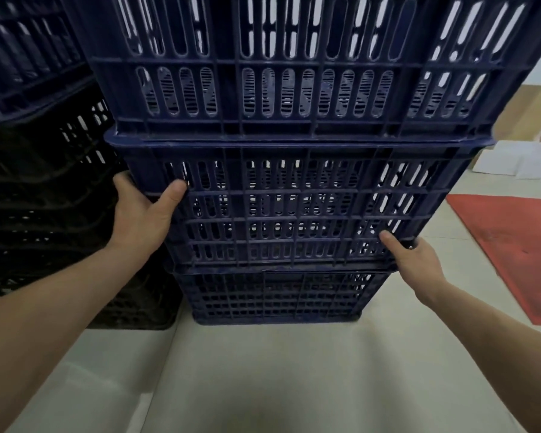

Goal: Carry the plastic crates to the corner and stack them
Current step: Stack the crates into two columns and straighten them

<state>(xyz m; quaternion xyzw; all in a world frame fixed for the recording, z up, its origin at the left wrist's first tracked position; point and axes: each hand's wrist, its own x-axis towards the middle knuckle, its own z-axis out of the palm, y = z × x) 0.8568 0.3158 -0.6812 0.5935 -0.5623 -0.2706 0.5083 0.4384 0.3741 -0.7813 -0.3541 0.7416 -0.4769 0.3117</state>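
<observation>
Two-handed grip | middle crate (294,207) | left fingers (177,190) wrap left corner | right fingers (391,240) wrap lower-right corner

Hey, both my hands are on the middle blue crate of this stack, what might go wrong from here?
The top crate sits on the middle crate, so a jerk may topple it. Your left hand sits beside the black crates and might get pinched. Your right hand grips lower than the left, so a lift may tilt.

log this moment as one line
left hand: grips middle crate, left corner | right hand: grips it, lower right corner | top crate: on it | bottom crate: on floor
</observation>
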